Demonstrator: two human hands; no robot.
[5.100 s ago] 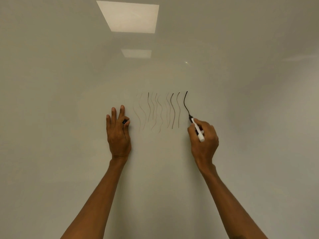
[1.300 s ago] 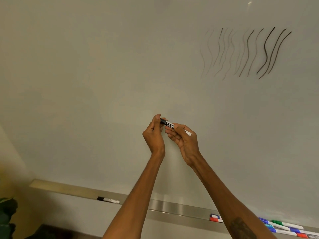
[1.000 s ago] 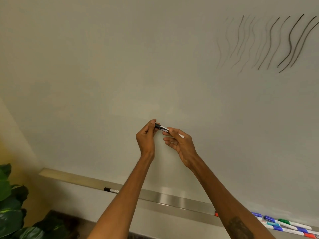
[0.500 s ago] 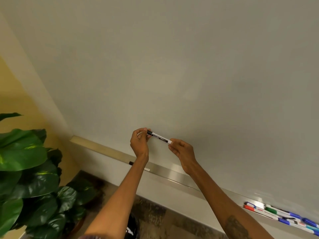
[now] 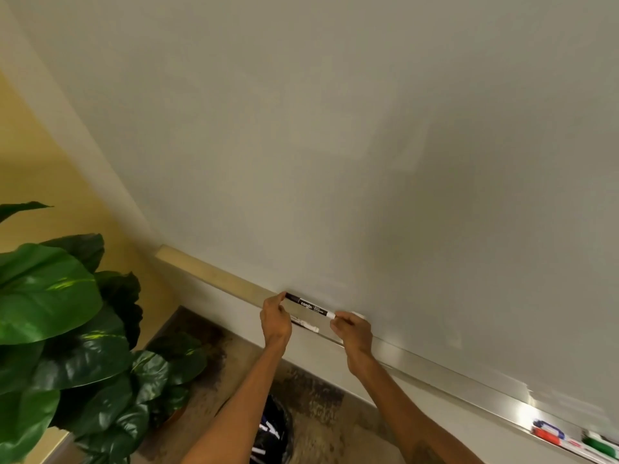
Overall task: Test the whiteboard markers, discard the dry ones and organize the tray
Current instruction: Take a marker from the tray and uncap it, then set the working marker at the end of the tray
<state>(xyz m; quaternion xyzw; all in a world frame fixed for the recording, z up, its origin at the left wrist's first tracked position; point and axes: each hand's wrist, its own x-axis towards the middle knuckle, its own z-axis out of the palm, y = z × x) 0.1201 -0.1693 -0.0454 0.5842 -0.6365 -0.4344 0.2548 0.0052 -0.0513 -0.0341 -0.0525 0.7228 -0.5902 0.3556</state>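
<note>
Filling most of the view, the whiteboard (image 5: 335,128) slopes down to its metal tray (image 5: 435,366), with a leafy plant (image 5: 60,313) at the left. The left hand (image 5: 275,318) pinches the dark end of a black marker (image 5: 310,305) and the right hand (image 5: 351,329) pinches its white end, holding it level just above the tray. A second marker (image 5: 306,325) lies in the tray right beneath; coloured markers (image 5: 549,437) sit well apart at the far right. The cap looks seated, though blur leaves that unsure. This seems to be the sorting step. Next, lower the marker alongside the one below and let both pinches go.
</note>
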